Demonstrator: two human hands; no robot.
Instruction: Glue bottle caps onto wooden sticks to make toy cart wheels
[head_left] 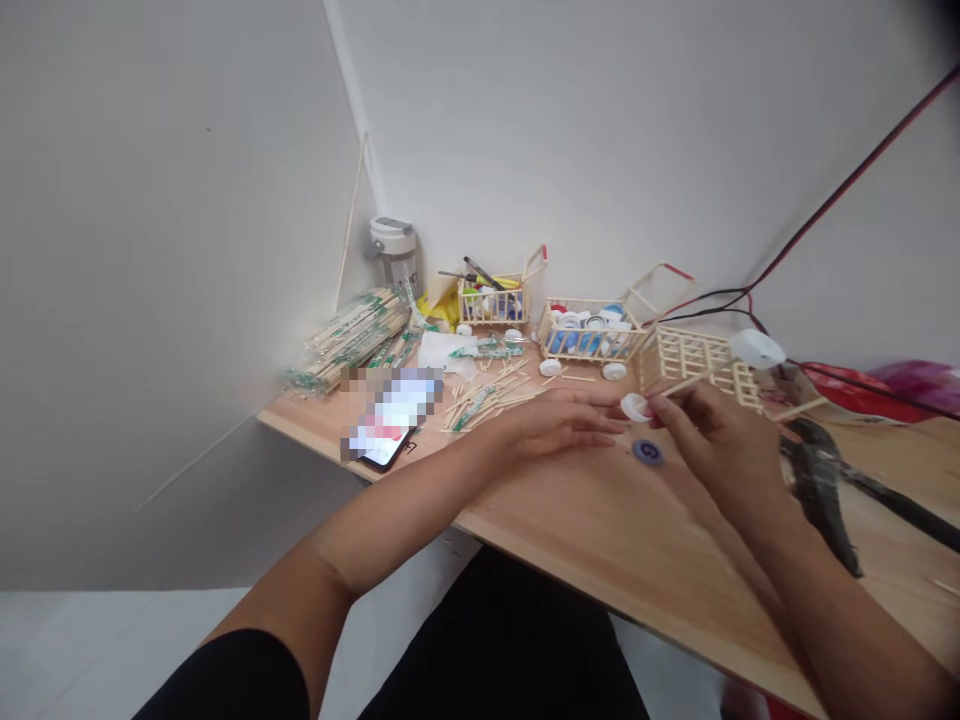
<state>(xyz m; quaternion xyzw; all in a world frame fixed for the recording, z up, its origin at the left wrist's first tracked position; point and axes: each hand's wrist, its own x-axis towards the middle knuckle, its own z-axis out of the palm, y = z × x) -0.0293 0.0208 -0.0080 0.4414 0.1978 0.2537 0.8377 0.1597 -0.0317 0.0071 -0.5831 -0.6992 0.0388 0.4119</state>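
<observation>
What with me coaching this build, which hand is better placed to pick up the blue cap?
Left, probably: the left hand lies open on the table, its fingertips close to the blue cap, while the right hand is busy pinching a wooden stick.

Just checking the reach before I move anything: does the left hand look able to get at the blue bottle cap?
Probably yes. The left hand lies close to the blue bottle cap, with only wooden tabletop between them; the right hand, pinching a wooden stick, is beside the cap, not covering it.
</observation>
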